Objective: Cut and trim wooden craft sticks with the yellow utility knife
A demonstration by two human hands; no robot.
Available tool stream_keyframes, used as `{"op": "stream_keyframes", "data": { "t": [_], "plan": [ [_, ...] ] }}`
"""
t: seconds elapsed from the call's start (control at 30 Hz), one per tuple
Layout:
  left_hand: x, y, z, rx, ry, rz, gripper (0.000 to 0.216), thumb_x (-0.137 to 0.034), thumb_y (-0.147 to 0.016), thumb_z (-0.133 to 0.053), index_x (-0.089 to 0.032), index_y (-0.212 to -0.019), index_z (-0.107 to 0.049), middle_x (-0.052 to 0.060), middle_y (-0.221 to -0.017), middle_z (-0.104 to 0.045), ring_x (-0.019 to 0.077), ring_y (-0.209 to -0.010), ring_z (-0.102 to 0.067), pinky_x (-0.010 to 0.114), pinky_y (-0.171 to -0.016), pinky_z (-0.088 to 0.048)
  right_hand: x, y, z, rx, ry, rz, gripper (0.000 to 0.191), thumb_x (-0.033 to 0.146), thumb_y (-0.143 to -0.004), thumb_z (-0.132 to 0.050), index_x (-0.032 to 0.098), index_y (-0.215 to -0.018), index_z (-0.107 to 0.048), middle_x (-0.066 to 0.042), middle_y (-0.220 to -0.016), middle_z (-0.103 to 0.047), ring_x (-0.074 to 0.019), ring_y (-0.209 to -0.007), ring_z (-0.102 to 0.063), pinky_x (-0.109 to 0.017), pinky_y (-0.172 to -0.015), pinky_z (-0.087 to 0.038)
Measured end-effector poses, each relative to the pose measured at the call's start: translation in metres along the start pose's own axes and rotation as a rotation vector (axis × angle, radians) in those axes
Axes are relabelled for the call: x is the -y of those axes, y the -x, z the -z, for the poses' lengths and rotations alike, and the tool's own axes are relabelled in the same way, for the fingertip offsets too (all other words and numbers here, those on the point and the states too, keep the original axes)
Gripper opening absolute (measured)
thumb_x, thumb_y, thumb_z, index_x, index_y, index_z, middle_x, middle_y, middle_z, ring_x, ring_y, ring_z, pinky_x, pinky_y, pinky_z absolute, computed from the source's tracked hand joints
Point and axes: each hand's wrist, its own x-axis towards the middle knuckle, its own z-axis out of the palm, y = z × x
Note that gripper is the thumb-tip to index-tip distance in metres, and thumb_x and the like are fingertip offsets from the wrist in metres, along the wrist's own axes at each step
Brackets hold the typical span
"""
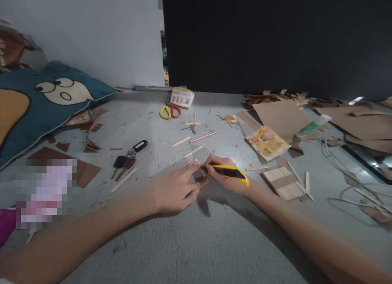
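Observation:
In the head view, my right hand (225, 173) is closed around a yellow and black utility knife (232, 172). Its tip points left, toward the fingers of my left hand (179, 190). That hand reaches low over the grey table with fingers stretched and apart, slightly blurred. Whatever lies under its fingertips is too small and covered to make out. Just beyond the hands lie two loose craft sticks (193, 152) (181, 142) and a pink patterned pencil (204, 137). Farther back is a small construction of crossed sticks (193, 123).
Right of my hands lie a banded bundle of craft sticks (284, 182), a yellow packet (267, 143), a glue stick (314, 126) and cardboard sheets (275, 116). Scissors (170, 111) are at the back. Keys (124, 161), another stick (124, 180) and a blue cushion (45, 100) are left.

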Motion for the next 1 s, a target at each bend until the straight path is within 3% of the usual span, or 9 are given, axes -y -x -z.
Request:
{"op": "stream_keyframes", "data": {
  "t": [0.1, 0.27, 0.63, 1.0],
  "plan": [
    [0.001, -0.002, 0.001, 0.011, 0.017, 0.022, 0.039, -0.023, -0.106, -0.047, -0.022, -0.137, -0.071, 0.017, -0.161, -0.049, 0.0326, -0.156, -0.040, 0.060, -0.130, -0.030, 0.002, 0.000, -0.002, -0.029, -0.010, -0.018, 0.038, 0.058, -0.105, -0.053, 0.024, -0.088, -0.060, 0.001, -0.071, -0.058, -0.0144, -0.062, -0.047, -0.028, -0.059, -0.040],
    [0.001, -0.003, 0.003, 0.038, 0.010, 0.053, 0.042, -0.029, -0.104, -0.055, -0.024, -0.143, -0.067, 0.016, -0.171, -0.037, 0.0360, -0.160, -0.032, 0.063, -0.129, -0.029, 0.010, -0.002, -0.005, -0.073, -0.152, -0.126, 0.041, 0.061, -0.102, -0.057, 0.024, -0.082, -0.058, 0.003, -0.062, -0.056, -0.0132, -0.056, -0.047, -0.028, -0.056, -0.038],
    [-0.002, -0.004, 0.005, 0.048, -0.043, 0.051, 0.037, -0.034, -0.103, -0.058, -0.023, -0.133, -0.075, 0.014, -0.169, -0.042, 0.0380, -0.157, -0.037, 0.060, -0.128, -0.034, 0.007, -0.004, -0.011, -0.148, -0.378, -0.323, 0.043, 0.065, -0.091, -0.067, 0.024, -0.083, -0.058, 0.002, -0.060, -0.065, -0.0138, -0.049, -0.058, -0.026, -0.050, -0.046],
    [-0.002, -0.005, 0.004, 0.034, -0.020, 0.055, 0.040, -0.033, -0.103, -0.058, -0.024, -0.141, -0.071, 0.014, -0.170, -0.039, 0.0389, -0.156, -0.038, 0.059, -0.128, -0.035, 0.015, -0.006, -0.014, -0.240, -0.556, -0.461, 0.024, 0.046, -0.084, -0.071, 0.023, -0.082, -0.062, 0.001, -0.062, -0.067, -0.0160, -0.050, -0.063, -0.029, -0.052, -0.054]
  ]
}}
